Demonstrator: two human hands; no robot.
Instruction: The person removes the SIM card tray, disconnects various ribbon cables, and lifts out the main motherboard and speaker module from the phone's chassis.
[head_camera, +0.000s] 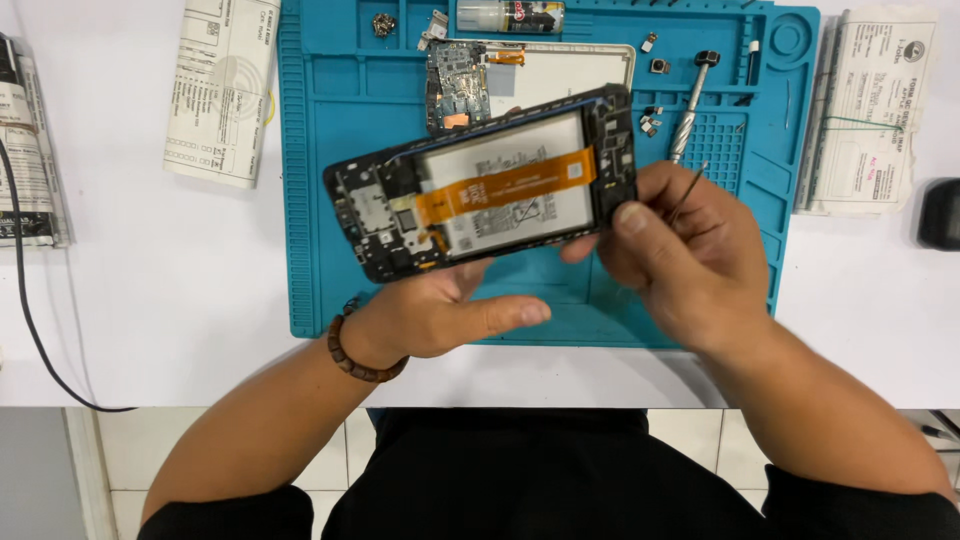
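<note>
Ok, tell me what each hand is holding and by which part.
Left hand supports the opened phone from underneath; right hand grips its right end and a thin tool.

The opened phone (485, 185) is covering the left hand's (450, 310) fingers and part of the circuit board (458, 85) lying far behind it. The right hand (680, 255) is hiding most of a thin metal tool (688, 192), its tip too small to tell. The top edge is cutting off the glue bottle (510, 15), and the right edge a black object (940, 213).

Blue mat (320, 200), orange ribbon cable (505, 186)
</note>
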